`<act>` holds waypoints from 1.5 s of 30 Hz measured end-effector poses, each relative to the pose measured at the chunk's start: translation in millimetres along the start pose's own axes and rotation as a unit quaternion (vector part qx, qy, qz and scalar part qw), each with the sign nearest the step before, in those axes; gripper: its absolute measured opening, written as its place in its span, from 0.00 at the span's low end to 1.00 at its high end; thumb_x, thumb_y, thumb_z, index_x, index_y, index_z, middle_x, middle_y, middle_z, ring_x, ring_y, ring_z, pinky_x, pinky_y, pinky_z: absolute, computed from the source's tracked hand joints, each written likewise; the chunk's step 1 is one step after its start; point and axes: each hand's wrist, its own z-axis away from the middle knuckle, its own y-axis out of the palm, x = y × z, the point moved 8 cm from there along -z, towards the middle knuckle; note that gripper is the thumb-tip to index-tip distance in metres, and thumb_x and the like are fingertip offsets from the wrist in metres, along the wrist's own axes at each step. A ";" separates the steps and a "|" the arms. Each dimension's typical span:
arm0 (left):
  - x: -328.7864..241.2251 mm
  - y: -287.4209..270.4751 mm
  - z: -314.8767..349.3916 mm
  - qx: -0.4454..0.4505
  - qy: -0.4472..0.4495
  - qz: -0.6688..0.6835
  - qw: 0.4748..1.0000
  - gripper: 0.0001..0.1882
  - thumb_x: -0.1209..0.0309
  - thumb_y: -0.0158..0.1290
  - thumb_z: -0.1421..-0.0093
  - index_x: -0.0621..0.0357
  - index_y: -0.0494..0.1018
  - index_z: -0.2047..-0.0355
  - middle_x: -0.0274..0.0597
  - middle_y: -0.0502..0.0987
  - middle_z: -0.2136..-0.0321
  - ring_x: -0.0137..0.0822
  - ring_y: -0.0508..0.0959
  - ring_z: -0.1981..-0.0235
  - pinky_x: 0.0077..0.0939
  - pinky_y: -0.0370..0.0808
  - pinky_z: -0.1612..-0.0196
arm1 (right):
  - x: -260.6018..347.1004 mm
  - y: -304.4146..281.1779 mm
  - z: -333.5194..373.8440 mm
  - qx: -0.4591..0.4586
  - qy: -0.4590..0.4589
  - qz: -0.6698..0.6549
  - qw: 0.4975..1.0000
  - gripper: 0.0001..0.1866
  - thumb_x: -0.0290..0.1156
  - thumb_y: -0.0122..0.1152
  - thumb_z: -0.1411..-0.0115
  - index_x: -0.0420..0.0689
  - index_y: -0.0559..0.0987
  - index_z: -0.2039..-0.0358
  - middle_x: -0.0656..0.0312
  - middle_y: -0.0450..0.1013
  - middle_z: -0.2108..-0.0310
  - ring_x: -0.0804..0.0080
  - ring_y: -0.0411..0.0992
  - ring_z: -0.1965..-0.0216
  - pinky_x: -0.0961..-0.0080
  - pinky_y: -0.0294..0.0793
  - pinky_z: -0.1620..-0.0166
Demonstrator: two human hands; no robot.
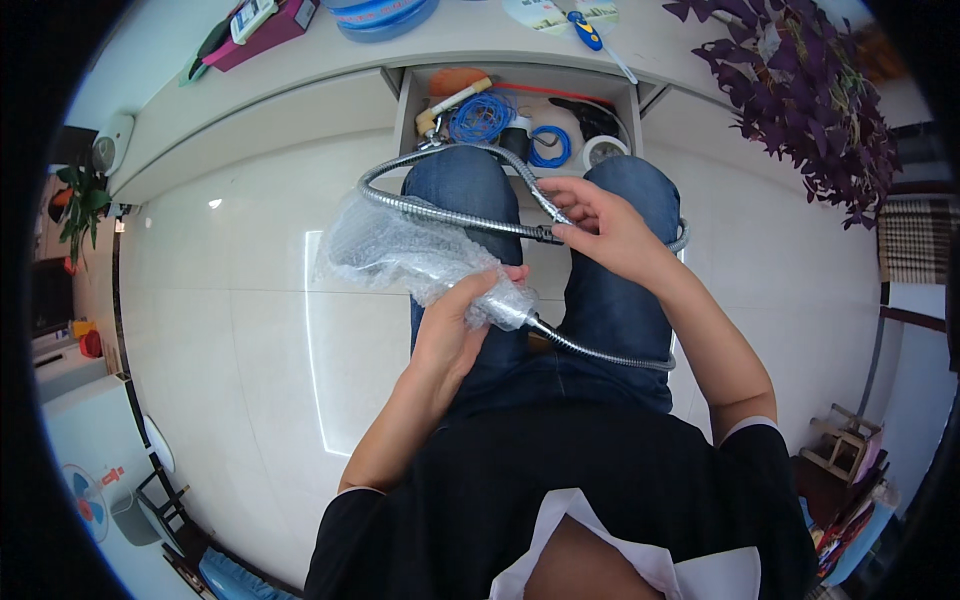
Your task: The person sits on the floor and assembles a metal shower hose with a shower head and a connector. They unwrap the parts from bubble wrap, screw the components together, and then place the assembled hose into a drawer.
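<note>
My left hand (455,325) is closed around the narrow end of a shower head (385,250) wrapped in clear bubble wrap, above my lap. From that end runs a shiny metal shower hose (440,212), which bends round past my right knee and loops over both thighs. At the right, my right hand (610,230) grips the hose between thumb and fingers, close to a dark connector (543,233). The wrap hides the shower head's exact shape. My knees sit just before the open drawer, and the top of the hose loop reaches its front edge.
The drawer (405,115) holds blue wire coils (480,118), a white tape roll (604,150) and tools. On the desk (470,50) lie a screwdriver (585,32) and a magenta box (265,38). A purple-leaved plant (790,85) hangs over the right side; a fan (88,500) stands lower left.
</note>
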 end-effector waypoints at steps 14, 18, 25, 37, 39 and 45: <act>-12.6 19.9 -3.5 -0.015 0.170 -0.058 0.984 0.14 0.72 0.52 0.43 0.64 0.67 0.58 0.40 0.72 0.69 0.33 0.73 0.66 0.27 0.70 0.61 | 25.7 2.6 14.7 -0.025 -0.019 0.051 0.998 0.08 0.27 0.58 0.47 0.41 0.72 0.66 0.61 0.73 0.76 0.75 0.73 0.73 0.78 0.71 0.69; -26.2 37.0 -16.0 0.008 0.195 -0.113 0.974 0.20 0.73 0.51 0.44 0.67 0.64 0.51 0.46 0.72 0.60 0.35 0.73 0.59 0.28 0.70 0.56 | 41.4 6.0 18.9 -0.054 -0.070 0.126 0.988 0.07 0.28 0.59 0.48 0.43 0.73 0.68 0.58 0.72 0.74 0.64 0.72 0.72 0.73 0.70 0.69; -18.8 47.4 -38.5 0.074 0.091 0.054 0.992 0.19 0.73 0.51 0.43 0.63 0.63 0.52 0.47 0.72 0.57 0.36 0.73 0.56 0.30 0.68 0.52 | 55.7 7.4 31.3 -0.153 -0.171 0.200 0.953 0.08 0.29 0.59 0.50 0.45 0.73 0.68 0.60 0.73 0.69 0.60 0.71 0.67 0.70 0.70 0.65; -16.0 42.1 -52.5 0.031 0.071 0.037 0.996 0.10 0.75 0.54 0.45 0.65 0.72 0.62 0.44 0.76 0.65 0.33 0.75 0.62 0.27 0.71 0.57 | 85.1 15.3 44.9 -0.270 -0.260 0.438 0.817 0.11 0.29 0.63 0.55 0.47 0.74 0.69 0.65 0.69 0.65 0.68 0.67 0.63 0.70 0.63 0.58; -15.5 41.1 -53.5 0.024 0.077 0.034 0.996 0.10 0.76 0.55 0.45 0.65 0.72 0.62 0.44 0.76 0.65 0.33 0.75 0.62 0.26 0.71 0.57 | 80.4 17.4 42.3 -0.238 -0.284 0.407 0.835 0.11 0.28 0.63 0.55 0.47 0.74 0.69 0.64 0.69 0.66 0.68 0.68 0.65 0.70 0.64 0.59; -12.0 36.5 -58.8 0.022 0.080 0.033 0.996 0.11 0.76 0.56 0.46 0.64 0.71 0.63 0.42 0.75 0.66 0.32 0.74 0.63 0.26 0.70 0.58 | 70.1 9.4 28.6 -0.230 -0.190 0.242 0.923 0.13 0.25 0.63 0.54 0.42 0.73 0.67 0.59 0.69 0.70 0.63 0.69 0.68 0.71 0.69 0.67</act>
